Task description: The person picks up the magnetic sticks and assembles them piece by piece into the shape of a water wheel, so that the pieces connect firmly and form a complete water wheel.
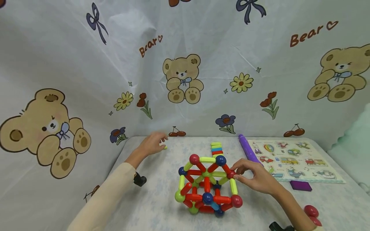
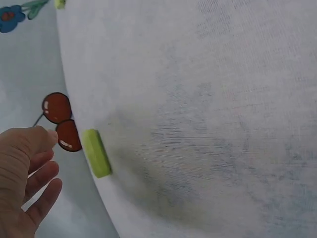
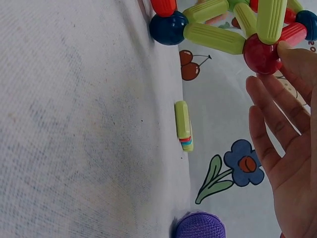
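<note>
A framework of coloured rods and balls [image 1: 207,179] stands on the table, with red, green and blue parts. My right hand [image 1: 255,176] pinches a red ball [image 3: 261,53] at its upper right corner between thumb and fingers. In the left wrist view, a green rod [image 2: 97,152] lies by the table's edge. Beside that rod hovers my left hand [image 2: 29,173], its fingers loosely bent and a gap between them and the rod. From the head view, the left hand [image 1: 151,143] mostly hides this rod.
Behind the framework lies a row of short rods [image 1: 216,149]. A purple cylinder [image 1: 248,149] and a picture board [image 1: 295,160] are to the right. Nearer are a purple block [image 1: 300,185] and red balls [image 1: 311,211]. A bear-print cloth [image 1: 202,122] hangs behind.
</note>
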A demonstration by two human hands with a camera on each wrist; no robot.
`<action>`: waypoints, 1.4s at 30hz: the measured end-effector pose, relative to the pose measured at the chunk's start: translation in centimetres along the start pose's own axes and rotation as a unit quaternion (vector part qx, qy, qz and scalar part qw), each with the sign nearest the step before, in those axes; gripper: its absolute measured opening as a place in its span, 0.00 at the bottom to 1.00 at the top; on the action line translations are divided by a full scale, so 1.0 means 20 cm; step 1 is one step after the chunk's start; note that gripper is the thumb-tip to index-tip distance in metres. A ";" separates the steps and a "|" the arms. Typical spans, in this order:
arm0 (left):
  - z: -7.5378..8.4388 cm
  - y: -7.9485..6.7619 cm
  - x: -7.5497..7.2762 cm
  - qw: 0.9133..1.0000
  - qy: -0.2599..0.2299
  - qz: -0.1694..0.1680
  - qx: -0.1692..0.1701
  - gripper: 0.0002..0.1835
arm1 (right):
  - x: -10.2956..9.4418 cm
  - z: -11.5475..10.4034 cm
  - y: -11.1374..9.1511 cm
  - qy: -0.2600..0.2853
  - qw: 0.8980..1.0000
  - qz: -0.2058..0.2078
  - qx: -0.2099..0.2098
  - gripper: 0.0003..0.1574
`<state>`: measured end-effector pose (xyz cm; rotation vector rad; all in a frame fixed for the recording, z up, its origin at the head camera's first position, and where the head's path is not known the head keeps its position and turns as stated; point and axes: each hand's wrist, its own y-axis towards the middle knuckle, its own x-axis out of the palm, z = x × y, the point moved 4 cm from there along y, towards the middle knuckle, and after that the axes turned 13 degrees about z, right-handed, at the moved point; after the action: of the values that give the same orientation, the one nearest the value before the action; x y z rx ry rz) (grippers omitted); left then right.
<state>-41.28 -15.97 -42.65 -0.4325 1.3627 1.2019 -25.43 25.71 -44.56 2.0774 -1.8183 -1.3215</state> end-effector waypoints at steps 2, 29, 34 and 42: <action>-0.06 0.01 0.06 0.998 0.038 -0.034 -0.026 0.17 | 0.01 0.00 0.00 -0.001 1.000 -0.002 0.000 0.19; 0.25 -0.24 -0.12 0.980 -0.095 0.161 0.066 0.10 | 0.03 0.00 -0.01 0.005 1.000 -0.003 -0.015 0.19; 0.49 -0.34 -0.29 0.956 -0.194 0.197 0.100 0.14 | 0.02 0.00 0.00 0.003 1.000 -0.004 -0.012 0.19; 0.81 -0.52 -0.39 0.927 -0.298 0.166 0.157 0.15 | 0.00 -0.01 0.00 -0.001 1.000 0.004 -0.012 0.19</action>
<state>-22.65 -9.86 -35.73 0.3879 1.0786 1.2203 -25.34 25.57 -44.53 2.0551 -1.8017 -1.3355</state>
